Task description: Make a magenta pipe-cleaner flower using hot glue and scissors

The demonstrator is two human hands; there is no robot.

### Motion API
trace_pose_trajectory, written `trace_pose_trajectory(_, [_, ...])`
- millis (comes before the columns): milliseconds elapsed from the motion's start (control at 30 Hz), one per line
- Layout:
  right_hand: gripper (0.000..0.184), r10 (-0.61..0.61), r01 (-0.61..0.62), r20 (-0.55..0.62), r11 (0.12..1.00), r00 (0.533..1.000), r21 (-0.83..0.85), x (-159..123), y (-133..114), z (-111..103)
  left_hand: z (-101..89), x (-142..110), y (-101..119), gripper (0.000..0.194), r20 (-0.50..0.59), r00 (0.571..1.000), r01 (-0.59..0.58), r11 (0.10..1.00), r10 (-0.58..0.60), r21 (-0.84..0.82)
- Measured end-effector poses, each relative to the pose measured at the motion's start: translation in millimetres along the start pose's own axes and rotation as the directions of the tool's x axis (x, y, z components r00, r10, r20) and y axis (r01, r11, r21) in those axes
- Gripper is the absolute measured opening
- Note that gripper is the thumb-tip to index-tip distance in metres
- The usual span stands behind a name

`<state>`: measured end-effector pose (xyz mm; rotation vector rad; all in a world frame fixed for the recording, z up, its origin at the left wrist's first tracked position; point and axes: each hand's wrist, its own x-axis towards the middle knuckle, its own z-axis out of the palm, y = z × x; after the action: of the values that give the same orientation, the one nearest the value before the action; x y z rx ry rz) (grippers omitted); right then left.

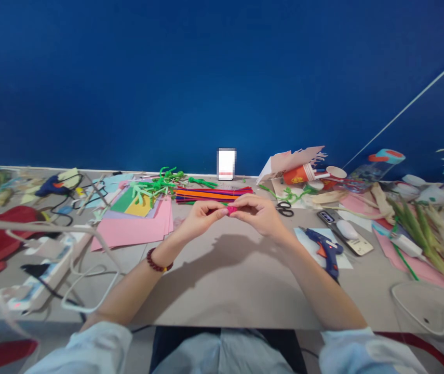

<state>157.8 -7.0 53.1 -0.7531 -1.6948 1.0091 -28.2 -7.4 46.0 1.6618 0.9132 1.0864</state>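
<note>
Over the middle of the table, my left hand (208, 215) and my right hand (258, 214) meet fingertip to fingertip. Pinched between them is a small bright pink pipe cleaner (231, 209), bunched up short; my fingers cover part of it. Just behind my hands lies a bundle of pipe cleaners (206, 195) in orange, red, purple and blue. Green pipe cleaners (159, 182) sit in a tangle to its left. Black-handled scissors (285, 209) rest to the right of my right hand.
Pink paper sheets (132, 228) and a power strip (46, 275) with loose cables are on the left. On the right are a blue glue gun (325, 248), a phone (352, 236), and a red paper cup (298, 174). A lit phone (227, 162) stands against the blue wall.
</note>
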Motion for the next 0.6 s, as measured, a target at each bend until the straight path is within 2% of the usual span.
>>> trace_pose_trajectory(100, [0.014,-0.073,0.072,-0.01,0.996,0.997,-0.055,0.6,0.7,0.0,0.1,0.4,0.4,0.032,0.027,0.998,0.06,0.996,-0.058,-0.066])
trace_pose_trajectory(233, [0.016,-0.08,0.076,-0.031,0.991,0.996,-0.105,1.2,1.3,-0.4,-0.4,-0.1,-0.1,0.034,0.058,0.995,0.083,0.993,-0.079,-0.081])
trace_pose_trajectory(467, [0.018,-0.075,0.07,-0.027,0.985,0.997,-0.158,0.1,3.6,2.8,3.5,-2.0,5.2,0.032,-0.012,0.994,0.111,0.994,-0.111,0.009])
trace_pose_trajectory(600, [0.026,-0.002,-0.001,-0.031,0.995,1.0,-0.097,-0.4,2.7,3.2,5.4,-0.5,4.2,0.032,-0.059,0.988,0.141,0.99,-0.142,-0.019])
